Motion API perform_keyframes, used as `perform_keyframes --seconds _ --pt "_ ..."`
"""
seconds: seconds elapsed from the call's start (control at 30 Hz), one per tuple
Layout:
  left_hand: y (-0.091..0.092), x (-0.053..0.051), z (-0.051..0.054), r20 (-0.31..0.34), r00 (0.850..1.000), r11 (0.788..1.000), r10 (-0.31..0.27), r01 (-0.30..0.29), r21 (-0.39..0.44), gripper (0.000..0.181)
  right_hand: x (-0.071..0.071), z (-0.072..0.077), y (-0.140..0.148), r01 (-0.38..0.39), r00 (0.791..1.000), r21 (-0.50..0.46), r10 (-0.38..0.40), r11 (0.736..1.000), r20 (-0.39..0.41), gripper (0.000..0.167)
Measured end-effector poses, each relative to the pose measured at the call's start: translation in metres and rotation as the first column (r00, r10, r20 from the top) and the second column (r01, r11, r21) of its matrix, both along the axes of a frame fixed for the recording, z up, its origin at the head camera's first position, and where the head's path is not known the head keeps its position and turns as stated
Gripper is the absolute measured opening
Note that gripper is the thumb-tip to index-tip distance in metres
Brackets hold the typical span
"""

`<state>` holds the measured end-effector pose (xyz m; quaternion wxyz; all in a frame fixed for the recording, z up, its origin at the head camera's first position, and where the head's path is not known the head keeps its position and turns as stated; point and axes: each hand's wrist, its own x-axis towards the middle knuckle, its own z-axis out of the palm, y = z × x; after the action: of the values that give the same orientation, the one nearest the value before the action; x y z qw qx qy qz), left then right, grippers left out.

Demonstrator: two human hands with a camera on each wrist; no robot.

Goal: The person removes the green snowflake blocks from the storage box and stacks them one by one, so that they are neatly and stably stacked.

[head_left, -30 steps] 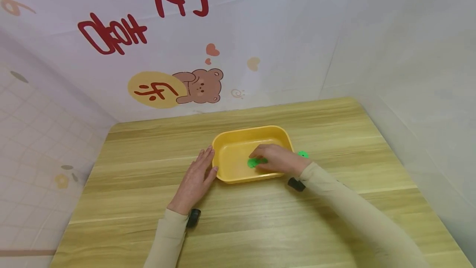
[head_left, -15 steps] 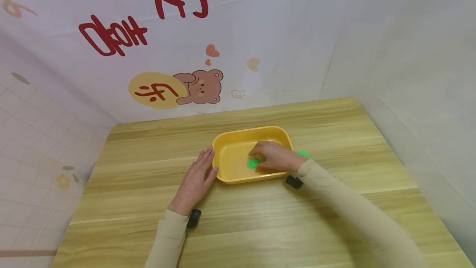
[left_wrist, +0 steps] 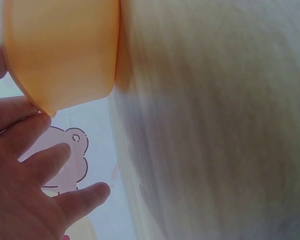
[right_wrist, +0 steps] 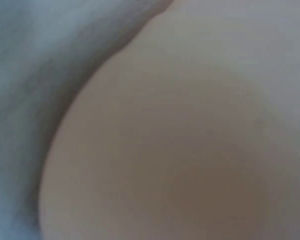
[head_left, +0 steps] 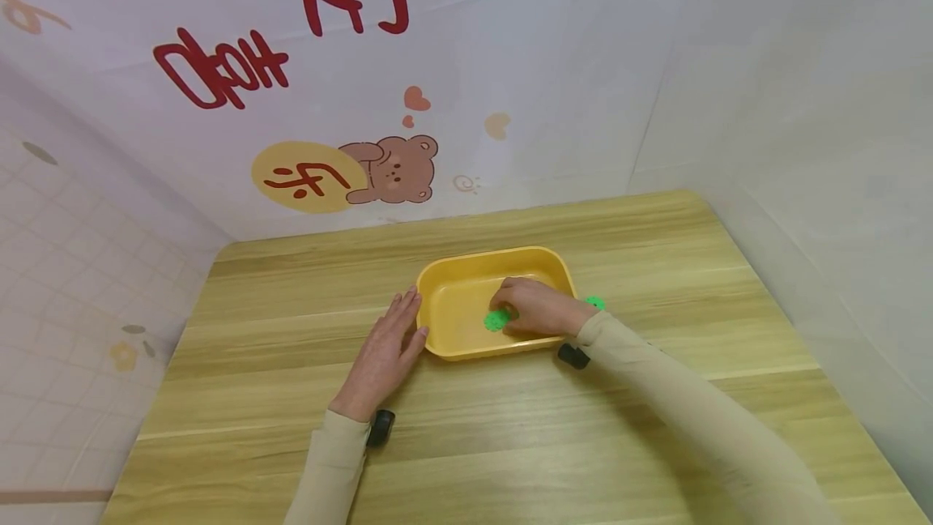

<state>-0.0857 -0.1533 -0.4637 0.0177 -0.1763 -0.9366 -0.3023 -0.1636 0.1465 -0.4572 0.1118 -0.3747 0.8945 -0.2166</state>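
Note:
A yellow rectangular plastic tray (head_left: 466,266) stands on the wooden table. My left hand (head_left: 381,359) rests against its left end, the fingers straight along the rim; the left wrist view shows those spread fingers (left_wrist: 47,162) beside the tray's outer wall (left_wrist: 65,55). Inside the tray, my right hand (head_left: 538,308) has its fingers curled down and pinches at a small green notched disc (head_left: 496,321) on the tray floor. Its fingertips are partly hidden. Only blurred skin of the right hand (right_wrist: 165,150) fills most of the right wrist view.
Just outside the tray's right end lies another green notched disc (head_left: 595,302), partly behind the right wrist. White printed cloth (head_left: 547,63) walls the table (head_left: 466,444) at the back and sides. Both wrists carry a small black device (head_left: 381,428).
The right hand's thumb and fingers have come closer together at the green disc, and the wrist has shifted slightly left. The left hand and the tray have stayed put.

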Motion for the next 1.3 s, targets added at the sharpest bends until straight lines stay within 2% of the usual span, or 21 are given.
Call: perform_keyframes --seconds 0.53,0.87,1.3 --pt "0.000 -0.001 -0.001 -0.003 1.000 1.000 -0.004 0.004 -0.002 0.059 0.003 -0.001 -0.001 0.020 1.000 0.007 -0.020 1.000 -0.004 0.020" --pt "0.000 -0.001 -0.002 0.008 1.000 1.000 0.007 -0.007 0.006 0.059 0.008 0.013 0.003 0.038 0.999 -0.027 -0.039 0.999 -0.011 0.024" --pt "0.001 -0.001 -0.001 0.014 1.000 1.000 0.002 -0.002 0.001 0.060 0.018 0.022 0.013 0.047 0.997 -0.108 -0.054 0.993 -0.061 0.030"
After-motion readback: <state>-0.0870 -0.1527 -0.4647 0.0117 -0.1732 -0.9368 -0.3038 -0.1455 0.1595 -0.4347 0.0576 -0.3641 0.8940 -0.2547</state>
